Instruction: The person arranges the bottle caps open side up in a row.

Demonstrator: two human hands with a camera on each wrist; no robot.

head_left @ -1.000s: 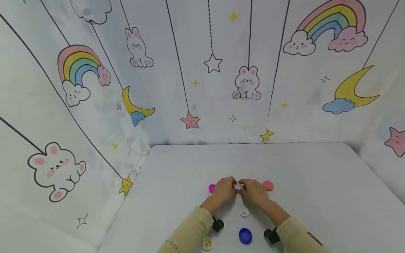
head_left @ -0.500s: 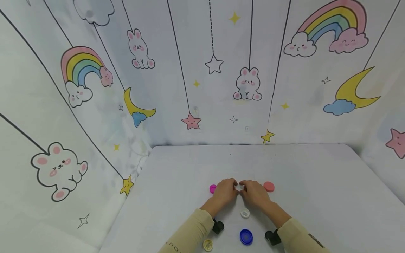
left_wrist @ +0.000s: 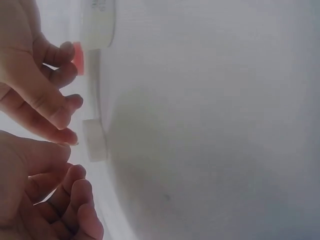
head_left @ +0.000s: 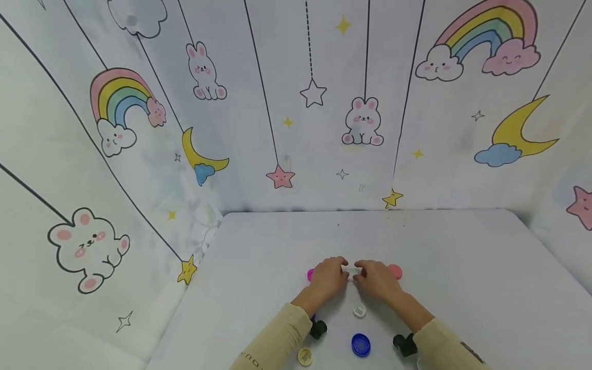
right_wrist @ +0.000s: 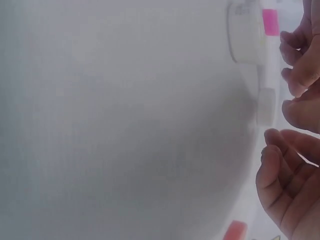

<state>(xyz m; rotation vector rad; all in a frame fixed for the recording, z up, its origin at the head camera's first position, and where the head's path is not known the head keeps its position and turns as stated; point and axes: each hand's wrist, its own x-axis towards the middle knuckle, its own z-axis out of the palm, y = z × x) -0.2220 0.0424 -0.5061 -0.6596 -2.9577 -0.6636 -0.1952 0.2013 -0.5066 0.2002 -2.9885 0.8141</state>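
Note:
Both hands hover close together over the white table, thumbs and fingers bent toward each other with a narrow gap between. Between and beyond them stands a small white cap (left_wrist: pixel 94 140), clearest in the wrist views; neither hand plainly grips it. My left hand (head_left: pixel 327 277) partly covers a magenta cap (head_left: pixel 310 275). A salmon-pink cap (head_left: pixel 396 271) is partly hidden behind my right hand (head_left: pixel 375 280). Nearer the person, a second white cap (head_left: pixel 358 311) with markings lies between the forearms. I see no thing held in the fingers of either hand.
A blue round lid (head_left: pixel 361 345) and a yellow cap (head_left: pixel 304 356) lie nearer the person. Black wrist cameras (head_left: pixel 318 329) sit under the cuffs. Something dark blue (head_left: pixel 313 317) peeks out by the left wrist. A white curtain (head_left: pixel 250 128) with drawings hangs behind the table.
The right hand has shifted slightly right, widening the gap between the fingertips. It now covers more of the salmon-pink cap. The left hand has hardly moved.

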